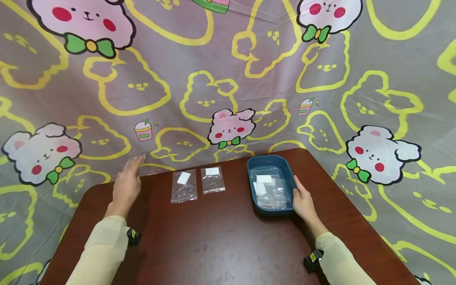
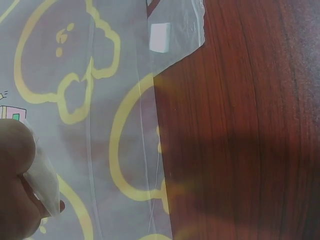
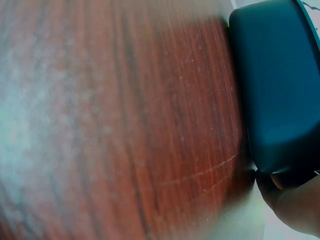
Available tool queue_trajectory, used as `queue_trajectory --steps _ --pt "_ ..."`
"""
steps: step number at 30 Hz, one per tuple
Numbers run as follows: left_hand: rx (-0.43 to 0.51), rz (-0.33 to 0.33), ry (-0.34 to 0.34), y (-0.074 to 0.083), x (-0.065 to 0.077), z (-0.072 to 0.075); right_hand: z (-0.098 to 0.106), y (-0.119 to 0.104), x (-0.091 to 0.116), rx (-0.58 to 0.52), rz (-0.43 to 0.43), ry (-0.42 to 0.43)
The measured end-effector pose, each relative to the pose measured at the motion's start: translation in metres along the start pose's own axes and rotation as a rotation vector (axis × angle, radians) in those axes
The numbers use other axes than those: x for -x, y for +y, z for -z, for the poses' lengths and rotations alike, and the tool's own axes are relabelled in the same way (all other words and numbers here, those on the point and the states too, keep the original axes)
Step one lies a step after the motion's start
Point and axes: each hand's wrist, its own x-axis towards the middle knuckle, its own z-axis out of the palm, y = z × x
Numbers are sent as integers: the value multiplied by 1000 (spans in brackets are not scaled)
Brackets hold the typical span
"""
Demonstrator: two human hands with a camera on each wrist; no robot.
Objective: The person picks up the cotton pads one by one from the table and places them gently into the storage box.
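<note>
My left hand (image 1: 127, 186) is raised over the table's far left side and pinches a clear plastic bag (image 2: 46, 187); most of this bag is hidden by the fingers. My right hand (image 1: 303, 200) grips the right wall of a dark blue plastic bin (image 1: 252, 190), thumb at the rim. Inside the bin lie clear zip bags (image 1: 279, 194) with white rectangular pieces (image 1: 264, 179). In the right wrist view the bin's side (image 3: 280, 85) shows above the fingers (image 3: 297, 207).
Between the hands, two zip bags lie flat near the back edge, the left one (image 1: 184, 194) and the right one (image 1: 213, 185), each with a white piece. The brown wooden table (image 1: 213, 241) meets a patterned cloth (image 1: 199, 59) behind and at both sides.
</note>
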Motion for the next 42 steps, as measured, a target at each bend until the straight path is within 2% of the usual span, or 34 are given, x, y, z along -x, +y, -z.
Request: queue_trajectory --steps 7,15,26,31,42 --pt "1 -13 -1 8 -1 -6 0 1 0 -15 7 4" --pt "11 -97 85 19 -2 -19 0 1 1 -19 -17 1" --pt "21 -71 16 40 -8 -27 0 1 1 -20 -2 10" --pt "32 -76 11 47 -7 -33 -1 2 0 -21 -8 7" --pt "64 -181 63 72 -18 -49 -2 1 0 -16 3 15"
